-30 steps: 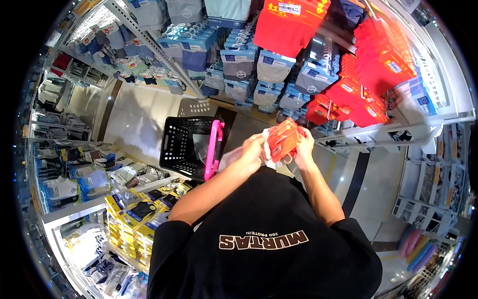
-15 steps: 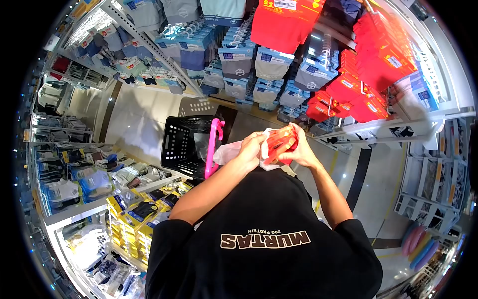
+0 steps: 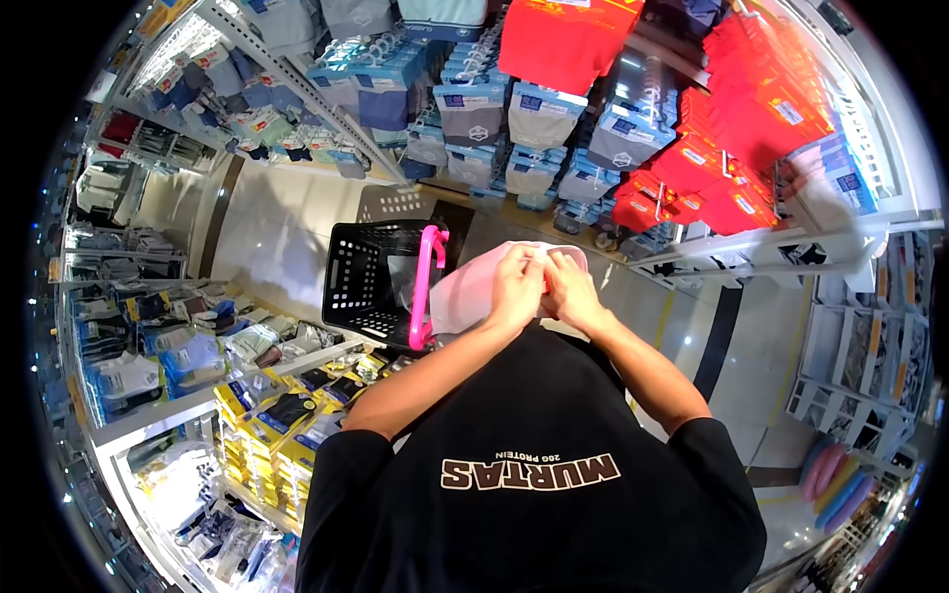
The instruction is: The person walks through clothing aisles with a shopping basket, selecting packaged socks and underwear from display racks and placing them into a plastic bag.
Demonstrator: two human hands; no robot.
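A whitish-pink plastic bag (image 3: 467,295) stretches leftward from my hands, and red shows through near its right end. My left hand (image 3: 518,287) is closed on the bag's upper edge. Right beside it, my right hand (image 3: 571,289) has its fingers pressed together at the bag's right end. Most of the red package is hidden by the bag and my fingers. The bag's left end is close to the pink handle (image 3: 423,287) of a black shopping basket (image 3: 371,316).
Grey and blue packs (image 3: 474,114) and red packs (image 3: 568,44) hang ahead. Yellow packs (image 3: 259,445) fill a shelf at the left. A white rack (image 3: 860,366) stands at the right, with coloured rings (image 3: 835,484) below it.
The red package has gone from plain view to mostly covered by the bag. My right hand has moved left, next to my left hand, and the bag is spread wider.
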